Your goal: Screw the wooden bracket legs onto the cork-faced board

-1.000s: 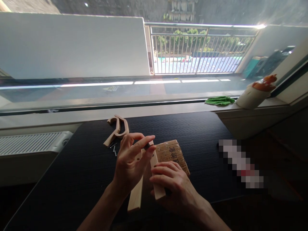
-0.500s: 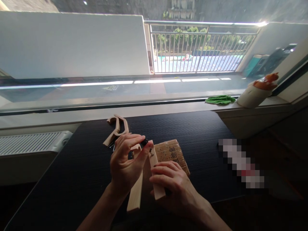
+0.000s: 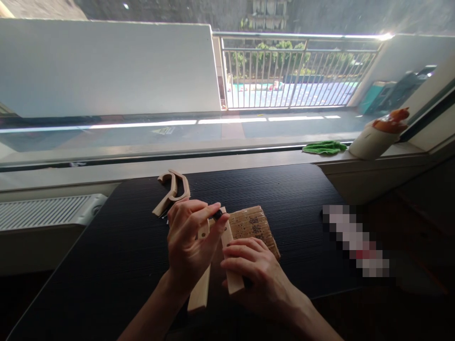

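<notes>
My left hand [image 3: 188, 241] pinches a small black part [image 3: 217, 214] between thumb and forefinger at the top end of a pale wooden strip [image 3: 230, 265]. My right hand [image 3: 254, 270] lies over that strip with its fingers curled, pressing it down on a brown cardboard piece [image 3: 254, 226]. A second wooden strip [image 3: 199, 291] runs under my left hand toward the near table edge.
Curved wooden pieces [image 3: 173, 189] and a few small nails lie further back on the black table [image 3: 106, 265]. A green cloth [image 3: 324, 148] and a white container [image 3: 373, 141] sit on the window sill. A radiator [image 3: 46, 210] stands at the left.
My left hand turned a little on the black part, its fingers closing in and shifting slightly. My right hand and the strips stayed put.
</notes>
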Motion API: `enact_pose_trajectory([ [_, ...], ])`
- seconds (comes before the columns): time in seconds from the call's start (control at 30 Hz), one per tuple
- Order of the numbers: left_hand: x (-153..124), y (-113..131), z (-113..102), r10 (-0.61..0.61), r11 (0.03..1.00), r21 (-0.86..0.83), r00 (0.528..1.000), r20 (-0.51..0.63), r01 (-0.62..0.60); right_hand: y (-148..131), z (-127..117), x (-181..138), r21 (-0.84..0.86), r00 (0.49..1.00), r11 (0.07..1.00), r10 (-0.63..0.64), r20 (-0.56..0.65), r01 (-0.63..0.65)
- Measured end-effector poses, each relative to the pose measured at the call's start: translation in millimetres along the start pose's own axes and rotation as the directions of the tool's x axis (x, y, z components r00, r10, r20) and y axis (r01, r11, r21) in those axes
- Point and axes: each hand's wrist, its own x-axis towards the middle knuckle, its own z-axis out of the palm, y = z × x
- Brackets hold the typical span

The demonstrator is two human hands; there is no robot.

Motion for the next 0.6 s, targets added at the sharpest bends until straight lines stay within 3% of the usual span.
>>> enact_pose_trajectory([
  [0.3, 11, 3, -4, 0.02, 0.999, -0.03, 0.988, 0.153, -0.016, 1, 1, 0, 0.004, 1.0, 1.0, 0.003, -0.002, -0.003],
  [0.6, 1, 3, 2, -0.021, 0.997, -0.072, 0.996, 0.091, 0.028, -1, -2, 1, -0.011, 1.0, 1.0, -0.003, -0.005, 0.003],
])
